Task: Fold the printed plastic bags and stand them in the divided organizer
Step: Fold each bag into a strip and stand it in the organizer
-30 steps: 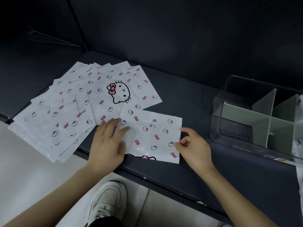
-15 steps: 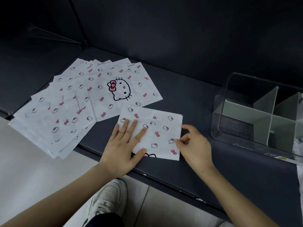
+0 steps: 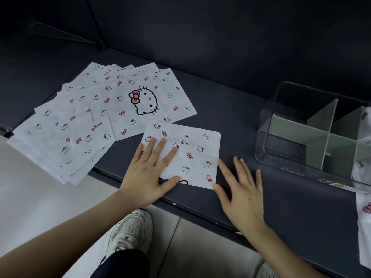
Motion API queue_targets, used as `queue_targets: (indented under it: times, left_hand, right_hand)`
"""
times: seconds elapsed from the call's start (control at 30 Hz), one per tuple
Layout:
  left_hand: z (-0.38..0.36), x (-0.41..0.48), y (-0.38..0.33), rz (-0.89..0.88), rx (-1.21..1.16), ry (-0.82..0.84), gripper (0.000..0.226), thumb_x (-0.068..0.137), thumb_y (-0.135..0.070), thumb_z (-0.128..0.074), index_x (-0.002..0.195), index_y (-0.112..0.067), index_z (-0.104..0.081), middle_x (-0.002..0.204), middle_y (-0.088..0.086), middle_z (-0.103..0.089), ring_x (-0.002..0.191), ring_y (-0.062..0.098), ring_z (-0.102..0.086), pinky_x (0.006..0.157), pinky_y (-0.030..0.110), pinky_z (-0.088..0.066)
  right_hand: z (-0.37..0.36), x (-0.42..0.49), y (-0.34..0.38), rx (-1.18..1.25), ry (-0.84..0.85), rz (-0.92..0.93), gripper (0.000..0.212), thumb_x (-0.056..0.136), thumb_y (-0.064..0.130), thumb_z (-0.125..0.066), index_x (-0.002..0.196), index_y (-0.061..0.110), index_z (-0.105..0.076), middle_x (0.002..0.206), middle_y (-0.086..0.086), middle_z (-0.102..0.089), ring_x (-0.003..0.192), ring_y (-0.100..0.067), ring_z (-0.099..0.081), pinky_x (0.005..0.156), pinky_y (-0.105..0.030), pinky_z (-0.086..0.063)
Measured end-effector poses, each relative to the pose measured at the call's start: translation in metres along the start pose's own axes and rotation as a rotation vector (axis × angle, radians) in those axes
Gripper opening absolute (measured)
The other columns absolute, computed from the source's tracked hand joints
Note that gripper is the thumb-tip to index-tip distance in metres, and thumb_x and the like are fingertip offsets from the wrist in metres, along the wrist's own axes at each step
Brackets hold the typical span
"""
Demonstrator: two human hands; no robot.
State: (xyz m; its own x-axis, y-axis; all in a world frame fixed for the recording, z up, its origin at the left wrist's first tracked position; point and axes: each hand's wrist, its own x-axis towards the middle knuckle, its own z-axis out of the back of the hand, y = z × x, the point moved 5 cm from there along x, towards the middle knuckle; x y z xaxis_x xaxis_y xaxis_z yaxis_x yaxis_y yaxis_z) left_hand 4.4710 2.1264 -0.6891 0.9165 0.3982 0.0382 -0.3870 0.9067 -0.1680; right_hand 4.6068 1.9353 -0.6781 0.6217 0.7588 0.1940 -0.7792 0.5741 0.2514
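A person stands at a dark padded surface [image 3: 236,109], working on a folded bag [image 3: 192,155] of white plastic printed with small cat faces and pink bows, which lies flat near the front edge. The left hand [image 3: 148,169] is open and presses down on the left part of that bag, its fingers straight and spread and its thumb stretched along the near edge. The right hand [image 3: 241,193] is open too, palm down with fingers fanned, over the dark surface just beside the bag's right edge; its thumb tip sits at the bag's near right corner, though it is hard to tell whether it touches. Neither hand grips anything. To the left, a fan of flat bags [image 3: 80,127] in the same print spreads across the surface, its near corners hanging past the front edge; the top sheet carries one large cat face with a pink bow, and its near corner touches the far left corner of the folded bag. Well apart on the right stands the clear organizer [image 3: 265,141], crossed by grey-green dividers, with printed plastic [image 3: 366,119] showing in its rightmost compartments at the frame's edge. Another printed bag [image 3: 364,227] lies at the far right, partly cut off. Below, a white shoe [image 3: 132,229] rests on a pale floor [image 3: 30,197].
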Motion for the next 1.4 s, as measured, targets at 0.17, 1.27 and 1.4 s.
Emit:
queue_targets:
  times: [0.17, 1.27, 1.4]
  left_hand:
    - [-0.001, 0.001, 0.001, -0.029, 0.006, 0.015, 0.071, 0.092, -0.066, -0.026, 0.15, -0.026, -0.029, 0.157, 0.011, -0.023, 0.146, 0.033, -0.017, 0.117, 0.048, -0.009]
    - [0.027, 0.026, 0.022, 0.324, -0.628, -0.066, 0.013, 0.096, -0.03, -0.054, 0.084, -0.028, -0.055, 0.07, -0.002, -0.06, 0.063, 0.011, -0.053, 0.058, 0.016, -0.036]
    - [0.027, 0.036, 0.016, 0.374, -0.51, -0.086, 0.018, 0.097, -0.032, -0.05, 0.095, -0.015, -0.056, 0.07, 0.002, -0.061, 0.068, 0.018, -0.056, 0.061, 0.026, -0.04]
  right_hand:
    - [0.005, 0.006, 0.017, 0.126, -0.079, 0.299, 0.041, 0.088, 0.046, -0.053, 0.12, 0.023, -0.065, 0.134, -0.009, -0.057, 0.128, -0.027, -0.048, 0.111, -0.054, -0.026]
    - [0.016, 0.036, -0.014, 0.993, 0.231, -0.521, 0.008, 0.092, 0.015, -0.061, 0.093, 0.017, -0.069, 0.086, 0.003, -0.075, 0.082, -0.017, -0.07, 0.068, -0.027, -0.055]
    - [0.01, 0.04, -0.017, 0.626, 0.1, -0.592, 0.017, 0.089, 0.02, -0.06, 0.079, 0.006, -0.064, 0.072, -0.004, -0.069, 0.07, -0.018, -0.065, 0.066, -0.033, -0.049]
